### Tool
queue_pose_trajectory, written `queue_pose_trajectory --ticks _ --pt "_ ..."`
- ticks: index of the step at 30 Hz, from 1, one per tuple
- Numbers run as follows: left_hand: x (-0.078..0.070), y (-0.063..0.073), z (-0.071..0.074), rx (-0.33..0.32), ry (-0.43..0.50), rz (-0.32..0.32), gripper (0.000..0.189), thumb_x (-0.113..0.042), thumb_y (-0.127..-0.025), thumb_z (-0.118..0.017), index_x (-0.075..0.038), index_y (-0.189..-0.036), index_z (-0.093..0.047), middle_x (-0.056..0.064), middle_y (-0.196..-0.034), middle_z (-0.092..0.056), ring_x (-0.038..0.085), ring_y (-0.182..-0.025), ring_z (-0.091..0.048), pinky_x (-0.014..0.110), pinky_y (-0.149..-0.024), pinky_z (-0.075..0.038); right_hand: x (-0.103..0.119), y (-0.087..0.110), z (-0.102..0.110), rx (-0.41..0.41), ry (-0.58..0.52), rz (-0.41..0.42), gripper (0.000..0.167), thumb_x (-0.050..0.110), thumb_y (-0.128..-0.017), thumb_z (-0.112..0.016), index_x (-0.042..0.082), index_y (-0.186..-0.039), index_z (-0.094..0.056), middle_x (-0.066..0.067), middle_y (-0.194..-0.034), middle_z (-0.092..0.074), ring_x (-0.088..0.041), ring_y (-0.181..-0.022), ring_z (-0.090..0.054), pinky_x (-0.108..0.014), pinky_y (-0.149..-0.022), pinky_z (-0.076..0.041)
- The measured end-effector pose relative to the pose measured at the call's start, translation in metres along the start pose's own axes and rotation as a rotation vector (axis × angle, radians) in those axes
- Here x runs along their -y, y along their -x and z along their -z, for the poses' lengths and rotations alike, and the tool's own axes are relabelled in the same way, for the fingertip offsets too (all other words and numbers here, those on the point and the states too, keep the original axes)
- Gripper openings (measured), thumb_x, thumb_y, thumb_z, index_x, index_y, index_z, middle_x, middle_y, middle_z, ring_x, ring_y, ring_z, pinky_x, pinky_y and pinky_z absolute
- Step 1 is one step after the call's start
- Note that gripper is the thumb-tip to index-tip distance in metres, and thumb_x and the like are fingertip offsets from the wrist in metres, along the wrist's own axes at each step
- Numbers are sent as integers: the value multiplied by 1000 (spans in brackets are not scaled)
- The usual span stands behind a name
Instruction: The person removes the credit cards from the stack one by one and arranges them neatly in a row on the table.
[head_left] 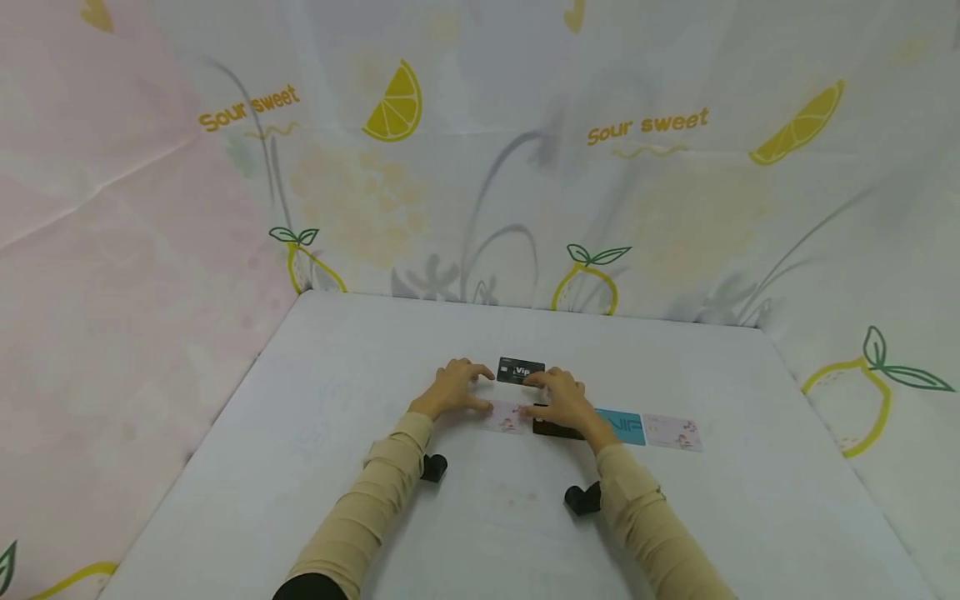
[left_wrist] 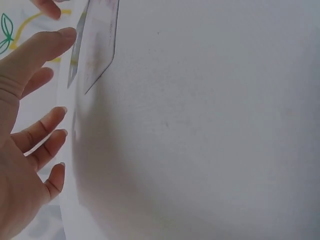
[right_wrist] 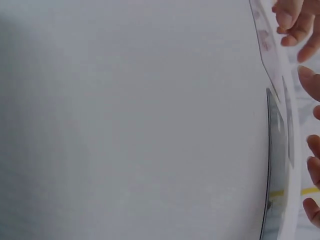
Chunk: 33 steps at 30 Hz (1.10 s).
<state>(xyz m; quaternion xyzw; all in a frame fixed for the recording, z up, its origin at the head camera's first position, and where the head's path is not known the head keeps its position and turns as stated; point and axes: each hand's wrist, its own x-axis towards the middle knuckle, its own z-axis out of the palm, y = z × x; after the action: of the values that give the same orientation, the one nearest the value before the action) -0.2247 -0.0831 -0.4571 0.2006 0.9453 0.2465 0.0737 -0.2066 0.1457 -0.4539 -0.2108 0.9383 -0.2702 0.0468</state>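
In the head view, a black card marked Vip lies behind a front row of cards. The row runs from a pale pink card through a dark card and a blue card to another pink card. My left hand hovers left of the first pink card, fingers spread and softly bent. My right hand reaches over the dark card, its fingers near the black card and its thumb near the pink card's right side. Neither hand visibly grips anything. In the left wrist view, the thumb is beside a card.
The cards lie on a white table against a lemon-patterned backdrop. A small black object shows beside the left forearm, and another black object beside the right forearm.
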Motion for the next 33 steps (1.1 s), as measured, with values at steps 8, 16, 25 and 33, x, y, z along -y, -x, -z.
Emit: queue_pose_trajectory --ticks 8,16,25,33 --pt "2 -15 3 -35 59 5 51 -29 -71 -82 -13 -116 -64 12 -102 -61 27 -97 -54 48 -86 -40 -10 -10 7 -29 -17 -3 51 30 -78 -76 7 -120 -60 -15 -101 -58 -33 -96 -56 -57 -78 -37" --pt "5 -27 11 -19 76 53 54 -25 -69 -84 -11 -117 -63 15 -105 -60 29 -98 -56 43 -87 -44 -19 -13 11 -48 -30 -15 51 29 -79 -76 6 -120 -59 -15 -101 -59 -34 -94 -57 -58 -77 -38" --pt "2 -35 8 9 80 54 58 -27 -68 -84 -10 -119 -62 15 -106 -59 29 -98 -55 41 -87 -45 -25 -22 14 -69 -86 -55 52 26 -78 -77 4 -121 -59 -17 -102 -60 -33 -94 -57 -56 -79 -39" --pt "-5 -45 5 30 31 84 65 -30 -68 -84 -13 -126 -59 17 -118 -56 33 -110 -51 45 -94 -42 -28 -25 15 -64 -112 -78 54 24 -77 -78 4 -123 -58 -20 -105 -61 -35 -96 -56 -59 -83 -38"
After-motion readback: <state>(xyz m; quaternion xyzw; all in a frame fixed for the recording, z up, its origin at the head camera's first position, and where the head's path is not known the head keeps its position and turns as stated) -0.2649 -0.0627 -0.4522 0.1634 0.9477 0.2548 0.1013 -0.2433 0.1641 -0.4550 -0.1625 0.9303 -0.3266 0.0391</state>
